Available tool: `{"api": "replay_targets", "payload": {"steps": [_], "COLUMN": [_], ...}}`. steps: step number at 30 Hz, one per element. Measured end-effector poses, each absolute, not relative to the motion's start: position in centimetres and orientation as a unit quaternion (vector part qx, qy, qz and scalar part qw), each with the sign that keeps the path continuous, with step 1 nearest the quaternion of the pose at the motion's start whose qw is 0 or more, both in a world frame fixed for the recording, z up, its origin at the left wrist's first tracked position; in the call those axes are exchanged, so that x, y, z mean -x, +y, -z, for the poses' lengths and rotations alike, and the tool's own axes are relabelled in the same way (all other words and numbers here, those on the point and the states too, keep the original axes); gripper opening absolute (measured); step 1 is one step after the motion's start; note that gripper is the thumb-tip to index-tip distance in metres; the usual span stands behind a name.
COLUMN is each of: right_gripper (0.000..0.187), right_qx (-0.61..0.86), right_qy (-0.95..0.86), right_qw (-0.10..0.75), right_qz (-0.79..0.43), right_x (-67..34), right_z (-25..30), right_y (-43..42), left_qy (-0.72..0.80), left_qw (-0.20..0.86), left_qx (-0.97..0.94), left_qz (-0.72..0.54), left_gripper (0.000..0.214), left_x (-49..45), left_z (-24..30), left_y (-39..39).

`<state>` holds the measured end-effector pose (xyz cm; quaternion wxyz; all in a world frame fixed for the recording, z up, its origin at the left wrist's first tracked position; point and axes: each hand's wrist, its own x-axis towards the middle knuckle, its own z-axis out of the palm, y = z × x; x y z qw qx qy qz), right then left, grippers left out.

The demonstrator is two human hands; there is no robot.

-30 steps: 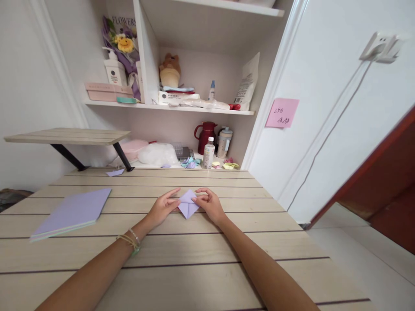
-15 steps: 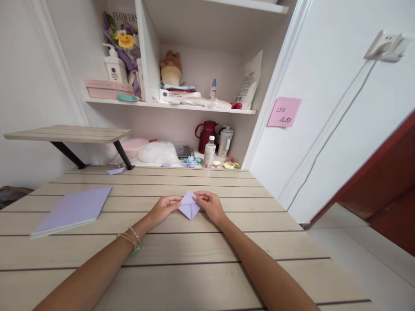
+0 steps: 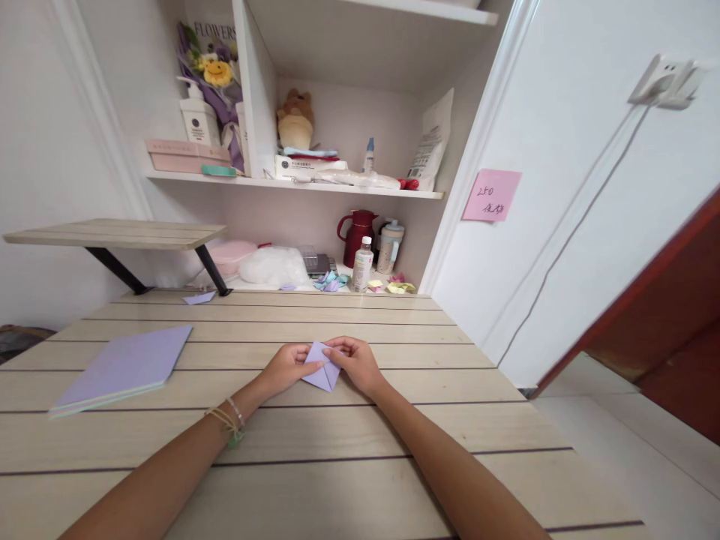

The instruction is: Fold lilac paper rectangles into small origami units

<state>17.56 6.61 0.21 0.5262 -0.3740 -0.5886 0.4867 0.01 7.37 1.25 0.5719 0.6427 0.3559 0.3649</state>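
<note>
A small folded sheet of purple paper (image 3: 322,379), roughly diamond-shaped with crease lines, is held between both hands above the middle of the table. My left hand (image 3: 288,369) grips its left side, thumb lying across the front face. At the upper right edge my right hand (image 3: 358,364) pinches the paper, its thumb on the front and fingers behind. Those rear fingers are partly hidden by the sheet. Bracelets circle the left wrist.
A stack of coloured paper (image 3: 127,364) lies on the slatted table (image 3: 281,480) at left. Behind it stands a small raised shelf (image 3: 118,232) on black legs. Along the back are a bottle (image 3: 362,266), a red jug (image 3: 356,236) and folded paper pieces (image 3: 331,281).
The folded paper has shifted slightly left and towards me and is tilted differently. My left thumb has come over its front face, and the right thumb has moved further inward.
</note>
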Motion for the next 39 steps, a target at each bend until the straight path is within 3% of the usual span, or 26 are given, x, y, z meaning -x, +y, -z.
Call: {"api": "replay_targets", "payload": {"steps": [12, 18, 27, 32, 39], "right_gripper": [0.046, 0.043, 0.063, 0.056, 0.045], "right_qx": [0.379, 0.301, 0.305, 0.318, 0.332], "right_qy": [-0.523, -0.537, -0.53, -0.593, -0.565], "right_qw": [0.504, 0.418, 0.48, 0.437, 0.464], "right_qz": [-0.574, -0.668, -0.629, -0.596, -0.596], "right_x": [-17.9, -19.0, -18.3, -18.5, -18.5], "right_z": [-0.1, -0.9, 0.0, 0.0, 0.0], "right_y": [7.0, 6.8, 6.8, 6.5, 6.6], "left_qy": [0.364, 0.367, 0.327, 0.353, 0.337], "left_qw": [0.577, 0.617, 0.606, 0.574, 0.57], "left_qx": [-0.625, -0.616, -0.575, -0.577, -0.612], "left_qz": [-0.379, -0.325, -0.442, -0.461, -0.432], "left_gripper": [0.04, 0.041, 0.04, 0.034, 0.038], "left_x": [0.3, 1.1, 0.9, 1.0, 1.1], "left_z": [-1.6, -1.5, -0.9, -1.2, -1.5], "left_y": [7.5, 8.0, 8.3, 8.1, 7.7]}}
